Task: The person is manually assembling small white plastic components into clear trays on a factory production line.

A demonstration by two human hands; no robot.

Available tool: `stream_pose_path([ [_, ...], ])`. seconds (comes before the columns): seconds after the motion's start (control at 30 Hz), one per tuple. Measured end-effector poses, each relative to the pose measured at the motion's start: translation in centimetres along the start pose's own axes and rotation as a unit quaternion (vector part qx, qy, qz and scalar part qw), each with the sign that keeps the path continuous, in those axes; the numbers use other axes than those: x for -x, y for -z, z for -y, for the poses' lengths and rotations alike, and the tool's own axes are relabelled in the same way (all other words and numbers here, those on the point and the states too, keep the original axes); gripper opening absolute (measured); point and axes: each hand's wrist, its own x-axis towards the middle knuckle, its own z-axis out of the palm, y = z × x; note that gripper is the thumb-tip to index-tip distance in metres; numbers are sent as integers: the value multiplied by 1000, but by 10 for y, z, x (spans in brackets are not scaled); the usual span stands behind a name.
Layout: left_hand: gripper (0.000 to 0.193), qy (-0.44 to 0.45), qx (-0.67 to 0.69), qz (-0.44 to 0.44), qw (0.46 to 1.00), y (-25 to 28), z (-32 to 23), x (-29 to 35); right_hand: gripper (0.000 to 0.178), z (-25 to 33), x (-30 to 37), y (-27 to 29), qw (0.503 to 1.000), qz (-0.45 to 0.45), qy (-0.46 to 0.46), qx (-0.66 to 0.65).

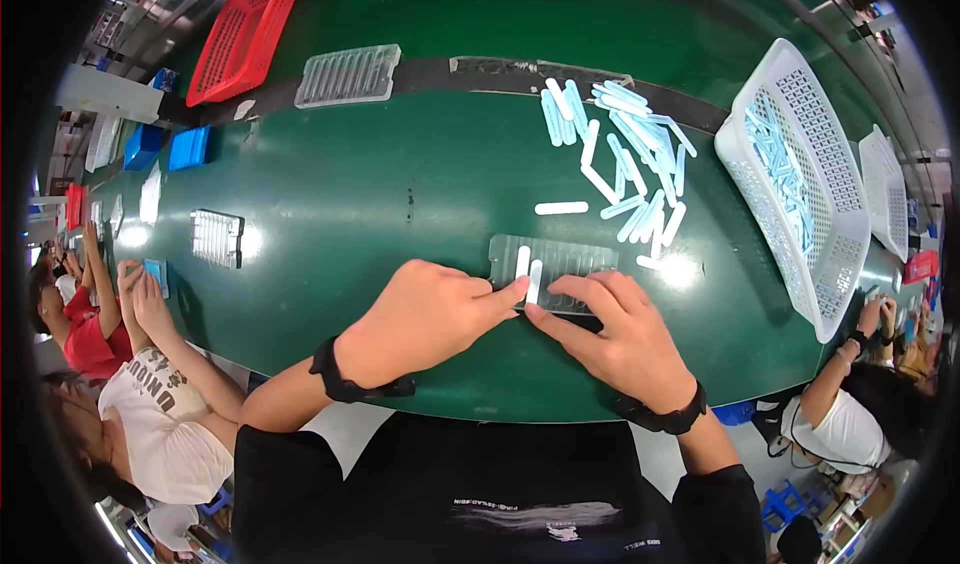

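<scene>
In front of me lies a clear ribbed plastic tray (585,256) with parallel slots. Two short white strips with rounded ends are at its left part: one white strip (523,260) further left, a second white strip (535,276) just right of it and slightly nearer. My left hand (425,316) is closed, thumb and forefinger together at the near end of the left strip. Curled over the tray's near edge, my right hand (630,336) has its thumb at the second strip's near end and its forefinger just to the right. The exact finger contact is partly hidden.
Pale blue and white strips (640,144) lie scattered beyond the tray. A white basket (735,149) at right holds more strips. Other clear trays (347,76) (217,238), a red basket (240,39) and blue boxes (188,149) stand left. Co-workers sit on both sides.
</scene>
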Motion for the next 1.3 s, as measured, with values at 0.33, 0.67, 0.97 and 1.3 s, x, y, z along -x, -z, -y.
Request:
stream_pose_path([
  [0.33,31,-4,-7,49,999,9,9,-10,34,-5,-2,-2,997,-45,-33,44],
  [0.67,23,85,59,-44,994,14,42,-88,38,-10,-9,-13,998,-50,-8,-27],
  [0.97,13,156,104,-33,982,-7,66,-82,21,-46,6,18,946,-123,-206,-217],
  [1.3,15,77,98,-31,992,3,69,-77,23,-79,0,36,968,-76,-222,93],
])
